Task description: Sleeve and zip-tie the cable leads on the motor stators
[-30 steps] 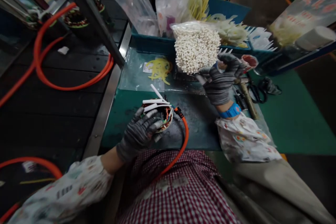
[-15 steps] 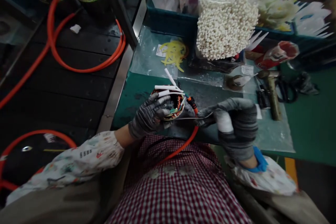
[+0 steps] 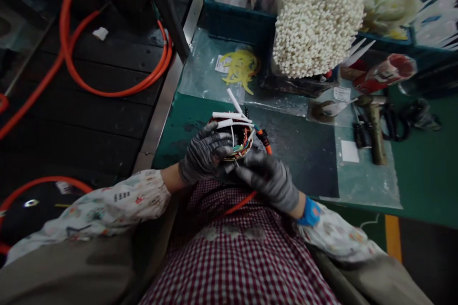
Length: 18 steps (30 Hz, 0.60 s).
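Observation:
A wound motor stator (image 3: 246, 145) with copper and coloured wires stands near the front edge of the green table. Several white sleeves (image 3: 227, 116) stick out from its top, and an orange cable (image 3: 269, 149) leads off its right side. My left hand (image 3: 205, 155), in a grey striped glove, is wrapped round the stator's left side. Close against the near right side is my gloved right hand (image 3: 270, 176), fingers drawn together and blurred; what they pinch is hidden. A thin pale cord (image 3: 233, 134) crosses the stator's opening.
A bag of small white pieces (image 3: 317, 26) rests before blue bins (image 3: 232, 21). Yellow strips (image 3: 240, 69) lie on plastic film. To the right are a hammer (image 3: 376, 133), black-handled scissors (image 3: 395, 121) and a red can (image 3: 386, 74). Orange cable coils (image 3: 118, 91) lie at left.
My right hand has come left and in to the stator from farther right, where it held a thin strand taut. A pale cord now shows over the opening. My left hand keeps its hold.

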Motion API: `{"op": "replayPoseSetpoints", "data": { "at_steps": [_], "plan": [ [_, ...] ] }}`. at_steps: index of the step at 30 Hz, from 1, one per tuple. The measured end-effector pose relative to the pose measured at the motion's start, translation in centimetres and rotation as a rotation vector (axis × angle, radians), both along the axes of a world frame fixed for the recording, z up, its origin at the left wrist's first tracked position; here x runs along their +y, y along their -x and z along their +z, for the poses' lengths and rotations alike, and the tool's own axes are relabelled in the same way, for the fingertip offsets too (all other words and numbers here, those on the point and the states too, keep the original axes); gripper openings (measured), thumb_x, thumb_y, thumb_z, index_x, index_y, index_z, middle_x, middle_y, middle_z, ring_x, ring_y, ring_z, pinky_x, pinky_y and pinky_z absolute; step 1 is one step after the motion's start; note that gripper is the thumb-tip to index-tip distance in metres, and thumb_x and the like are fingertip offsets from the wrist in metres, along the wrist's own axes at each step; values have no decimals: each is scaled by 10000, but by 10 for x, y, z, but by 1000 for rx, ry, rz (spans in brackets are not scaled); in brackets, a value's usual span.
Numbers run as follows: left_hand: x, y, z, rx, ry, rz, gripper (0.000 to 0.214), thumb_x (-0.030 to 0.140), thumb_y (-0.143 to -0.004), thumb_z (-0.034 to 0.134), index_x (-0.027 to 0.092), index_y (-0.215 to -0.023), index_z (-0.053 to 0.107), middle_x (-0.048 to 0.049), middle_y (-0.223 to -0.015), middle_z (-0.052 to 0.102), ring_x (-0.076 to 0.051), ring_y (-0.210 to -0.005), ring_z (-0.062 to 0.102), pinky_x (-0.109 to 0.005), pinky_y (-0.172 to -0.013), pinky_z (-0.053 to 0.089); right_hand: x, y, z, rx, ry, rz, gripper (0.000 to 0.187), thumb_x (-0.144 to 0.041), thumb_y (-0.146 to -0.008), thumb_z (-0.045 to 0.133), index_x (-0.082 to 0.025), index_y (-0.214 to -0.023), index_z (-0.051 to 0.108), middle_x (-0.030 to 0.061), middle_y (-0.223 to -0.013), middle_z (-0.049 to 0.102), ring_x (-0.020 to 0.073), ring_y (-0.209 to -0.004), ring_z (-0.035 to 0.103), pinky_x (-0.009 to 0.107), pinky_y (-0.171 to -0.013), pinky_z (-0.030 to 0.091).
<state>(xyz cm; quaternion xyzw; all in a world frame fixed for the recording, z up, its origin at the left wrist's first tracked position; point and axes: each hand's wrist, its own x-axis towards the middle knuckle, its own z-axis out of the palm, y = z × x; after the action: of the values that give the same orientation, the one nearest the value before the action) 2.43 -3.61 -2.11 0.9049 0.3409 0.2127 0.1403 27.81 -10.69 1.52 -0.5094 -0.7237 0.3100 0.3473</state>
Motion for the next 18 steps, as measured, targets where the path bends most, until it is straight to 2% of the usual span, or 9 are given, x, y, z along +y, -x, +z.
{"op": "replayPoseSetpoints", "data": {
  "at_steps": [3, 5, 7, 9, 12, 15, 17, 18],
  "plan": [
    [-1, -2, 3, -9, -15, 19, 242, 476, -1079, 588, 339, -1182, 760, -15, -1382, 841, -263, -1383, 756, -627, -1400, 458, 46, 10, -2, -89, -3, -1, 309, -522, -1092, 710, -277, -1196, 867, 101, -1004, 881, 298, -888, 837, 426, -812, 691],
    [-2, -3, 4, -50, -57, 25, 216, 443, -1082, 591, 336, -1154, 765, -7, -1309, 859, -240, -1312, 787, -597, -1397, 469, 70, 15, 6, -212, 56, 69, 344, -549, -1096, 707, -247, -1123, 869, 95, -875, 848, 279, -799, 799, 393, -766, 645],
    [-3, -4, 4, -84, -101, 33, 199, 436, -1073, 607, 336, -1118, 773, -5, -1218, 871, -229, -1218, 813, -568, -1383, 494, 82, 19, 13, -257, 123, 142, 333, -533, -1091, 713, -241, -1040, 864, 73, -797, 813, 240, -704, 738, 367, -707, 596],
    [-3, -5, 3, -94, -133, 35, 191, 434, -1067, 621, 341, -1126, 777, -1, -1192, 874, -231, -1186, 821, -562, -1372, 507, 84, 21, 18, -144, 153, 126, 304, -486, -1077, 722, -222, -1014, 860, 72, -829, 825, 225, -705, 726, 371, -716, 595],
    [-2, -4, 1, -123, -200, 8, 193, 414, -1073, 645, 343, -1204, 767, 5, -1251, 873, -240, -1238, 817, -552, -1368, 504, 79, 17, 22, 195, 209, 57, 299, -476, -1054, 746, -200, -1040, 862, 77, -966, 870, 238, -843, 788, 388, -820, 649],
    [1, -3, -1, -172, -255, -27, 222, 396, -1073, 661, 326, -1266, 746, -7, -1304, 866, -243, -1268, 814, -523, -1386, 475, 78, 7, 27, 402, 390, 213, 306, -504, -1064, 769, -220, -1085, 880, 50, -1072, 887, 248, -1002, 823, 393, -944, 668],
    [2, -2, -3, -167, -251, -29, 257, 429, -1067, 675, 313, -1287, 739, -13, -1313, 867, -242, -1246, 820, -511, -1384, 472, 79, 0, 29, 397, 471, 304, 276, -486, -1029, 831, -218, -1064, 886, 45, -1039, 887, 244, -978, 823, 384, -924, 672],
    [2, -1, -4, -159, -241, -27, 273, 451, -1062, 687, 313, -1291, 740, -11, -1309, 868, -241, -1236, 823, -509, -1381, 474, 79, -2, 29, 382, 475, 299, 257, -464, -1002, 865, -213, -1052, 886, 47, -1016, 887, 239, -947, 820, 377, -893, 674]
  ]
}}
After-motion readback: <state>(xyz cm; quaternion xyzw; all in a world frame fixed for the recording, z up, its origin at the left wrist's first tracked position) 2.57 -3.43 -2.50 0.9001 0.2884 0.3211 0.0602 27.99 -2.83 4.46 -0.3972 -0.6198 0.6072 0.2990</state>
